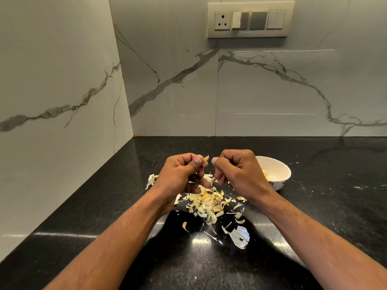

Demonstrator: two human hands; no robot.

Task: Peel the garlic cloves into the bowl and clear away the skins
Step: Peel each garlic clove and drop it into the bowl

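Walls: pale grey marble-look wall panels (272,91) with dark veins meet in a corner at the left rear and rise behind the desk.
Desk: the black speckled polished stone desk (324,216) fills the lower half of the view and carries everything else.
Switch plate: a cream rectangular switch plate (250,18) with one round-pin socket and several rocker switches sits high on the rear wall.
Left hand: the left hand (180,174) is raised above the skins, its fingers curled, its thumb and forefinger pinching a small yellowish garlic clove (206,159) that sticks up from the fingertips.
Right hand: the right hand (238,172) is level with the left and very close to it, fingers curled inward, its thumb tip near the clove; whether it touches the clove or holds a scrap of skin cannot be told.
Bowl: a small white round bowl (280,174) with a dark pattern low on its outer wall stands on the desk just behind the right hand, partly hidden by it; a few pale yellow peeled cloves (267,175) lie inside.
Skins: a loose heap of papery white and yellow garlic skins (209,203) lies on the desk beneath and between the hands.
Stray skin: one larger white skin piece (240,237) lies nearer the camera, apart from the heap, with thin slivers around it.
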